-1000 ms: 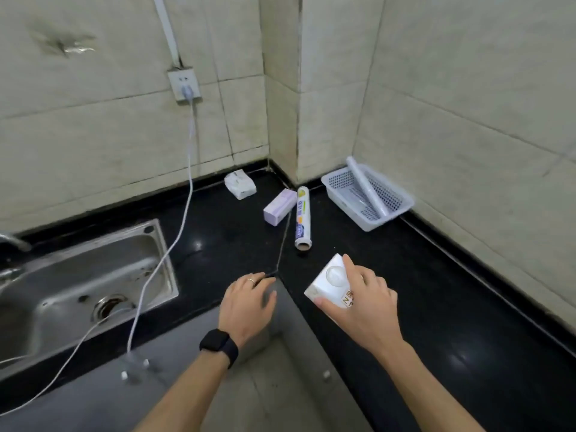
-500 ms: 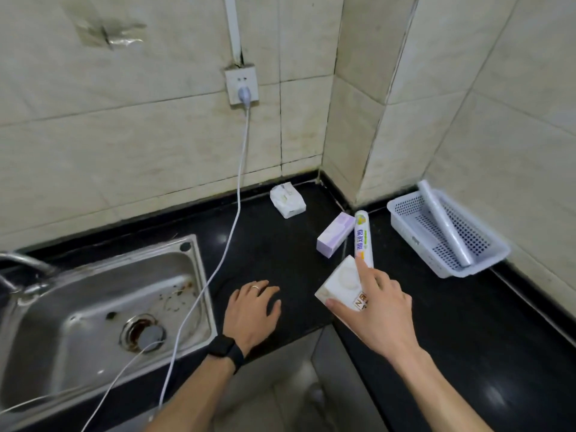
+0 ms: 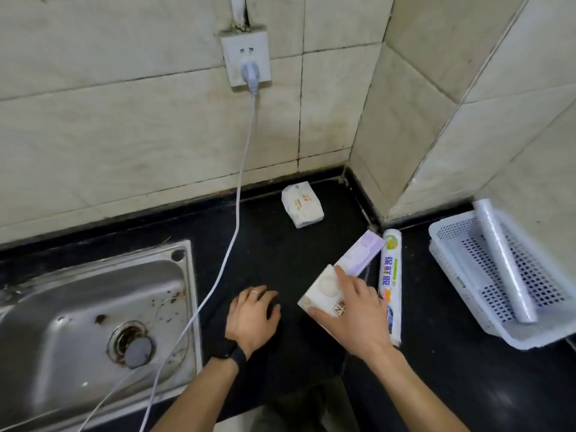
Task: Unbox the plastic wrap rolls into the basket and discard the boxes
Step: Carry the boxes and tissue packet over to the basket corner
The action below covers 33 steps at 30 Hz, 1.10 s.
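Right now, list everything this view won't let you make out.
All head view:
- White box: contents unseen; right hand grips it and covers its near end.
- Purple box: near end hidden behind the white box.
- Labelled roll: lower stretch partly hidden by the right hand.
- Basket: right side cut off by the frame edge.
- Tissue pack: print too small to read.

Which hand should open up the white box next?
Probably the left. The right hand grips the white box, so it is busy. The left hand lies open and holds nothing on the black counter, right beside the box.
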Tool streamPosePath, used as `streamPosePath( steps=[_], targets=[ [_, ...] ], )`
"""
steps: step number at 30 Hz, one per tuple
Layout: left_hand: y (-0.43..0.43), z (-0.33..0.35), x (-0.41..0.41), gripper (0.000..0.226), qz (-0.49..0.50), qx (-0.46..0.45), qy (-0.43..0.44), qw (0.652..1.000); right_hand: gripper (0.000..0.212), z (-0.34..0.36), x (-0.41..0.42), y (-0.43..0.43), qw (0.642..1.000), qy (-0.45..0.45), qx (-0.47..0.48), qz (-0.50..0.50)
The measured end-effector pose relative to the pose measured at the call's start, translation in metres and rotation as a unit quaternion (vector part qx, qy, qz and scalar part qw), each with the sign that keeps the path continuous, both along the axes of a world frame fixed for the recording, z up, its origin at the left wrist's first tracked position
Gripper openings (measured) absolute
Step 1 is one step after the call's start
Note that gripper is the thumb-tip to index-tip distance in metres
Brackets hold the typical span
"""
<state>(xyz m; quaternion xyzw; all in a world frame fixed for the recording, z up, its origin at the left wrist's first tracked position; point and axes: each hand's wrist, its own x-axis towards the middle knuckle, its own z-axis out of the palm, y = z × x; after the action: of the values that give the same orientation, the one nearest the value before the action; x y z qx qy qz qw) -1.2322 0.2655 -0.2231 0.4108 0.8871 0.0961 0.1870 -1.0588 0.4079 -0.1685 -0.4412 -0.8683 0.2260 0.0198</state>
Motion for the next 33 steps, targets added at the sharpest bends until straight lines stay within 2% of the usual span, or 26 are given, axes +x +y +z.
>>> streamPosePath(
  steps=[8, 16, 26, 33],
  targets=[
    [0.037, -0.051, -0.046, 0.051, -0.005, -0.041, -0.031, 0.999, 0.105, -0.039, -0.07, 0.035, 0.999, -0.017, -0.006, 0.048],
    [0.042, -0.088, -0.085, 0.066, 0.036, -0.062, -0.041, 0.997, 0.105, -0.069, -0.132, 0.062, 0.996, -0.007, -0.054, 0.068],
    [0.037, -0.096, -0.09, 0.066, 0.029, -0.069, -0.02, 0.997, 0.101, -0.107, -0.16, 0.077, 0.991, -0.038, -0.03, 0.124],
    [0.037, -0.093, -0.09, 0.065, 0.02, -0.088, -0.019, 0.996, 0.104, -0.103, -0.161, 0.08, 0.986, -0.072, -0.03, 0.149]
  ],
)
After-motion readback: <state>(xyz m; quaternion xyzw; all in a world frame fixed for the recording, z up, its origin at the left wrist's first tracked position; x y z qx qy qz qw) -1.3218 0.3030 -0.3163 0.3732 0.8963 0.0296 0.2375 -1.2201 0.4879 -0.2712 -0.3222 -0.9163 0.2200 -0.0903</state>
